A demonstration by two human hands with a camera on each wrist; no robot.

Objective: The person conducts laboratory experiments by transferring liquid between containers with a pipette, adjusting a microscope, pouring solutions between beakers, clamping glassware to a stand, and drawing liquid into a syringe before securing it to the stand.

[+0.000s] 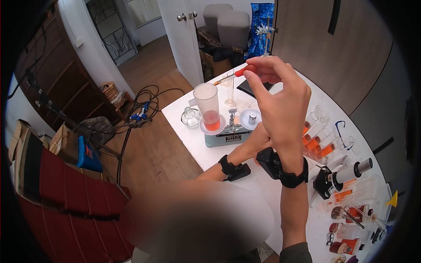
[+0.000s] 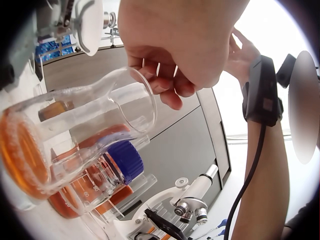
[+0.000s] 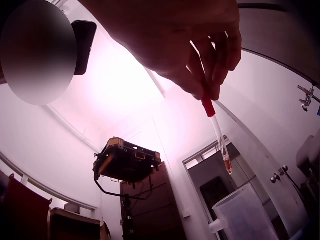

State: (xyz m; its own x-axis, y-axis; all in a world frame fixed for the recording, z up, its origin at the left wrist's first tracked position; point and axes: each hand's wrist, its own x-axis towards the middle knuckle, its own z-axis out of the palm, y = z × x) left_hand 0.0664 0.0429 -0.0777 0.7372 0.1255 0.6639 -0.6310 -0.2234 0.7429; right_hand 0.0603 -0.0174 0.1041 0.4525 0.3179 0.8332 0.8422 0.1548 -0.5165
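Note:
My right hand [image 1: 285, 96] pinches the red rubber bulb of a glass dropper [image 3: 220, 137] between thumb and fingers. The dropper slants down, with orange liquid near its tip, above the mouth of a clear plastic measuring jug [image 1: 206, 98]. Red-orange liquid fills the bottom of that jug, which stands on the left pan of a green balance scale [image 1: 215, 140]. A metal weight [image 1: 252, 117] sits on the right pan. My left hand [image 2: 170, 55], mostly hidden behind the right wrist in the head view, hangs loosely curled beside the rim of a glass flask [image 2: 107, 100] of orange liquid.
A glass spirit lamp [image 1: 190, 117] and a measuring cylinder [image 1: 230, 101] stand near the scale. To the right are a rack of orange test tubes [image 1: 313, 142], a microscope [image 1: 344, 177] and several small jars. A blue-capped bottle [image 2: 125, 162] stands by the flask.

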